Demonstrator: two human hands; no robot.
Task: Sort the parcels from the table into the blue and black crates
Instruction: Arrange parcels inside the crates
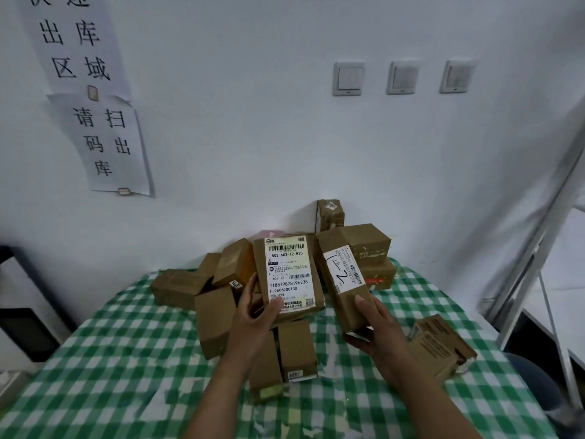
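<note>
both hands have a parcel each: i see the left hand (256,315) curled round the bottom of a labelled box (289,277), thumb on its label, and the right hand (376,324) gripping the near end of a long box (343,280). both boxes are held side by side over the pile (215,315) on the checked table (126,359).

Covered, cut-off and unreadable parts

The white paper notice with black characters (74,42) is cut by the top edge. The fine print on the white shipping label (287,264) of the flat brown cardboard parcel (290,282) cannot be read, and the label's lower left corner is covered by the gripping left hand (253,316). The near end of the long brown cardboard parcel (343,280) is covered by the gripping right hand (376,329). A pink object (273,233) behind that flat parcel is mostly hidden.
</note>
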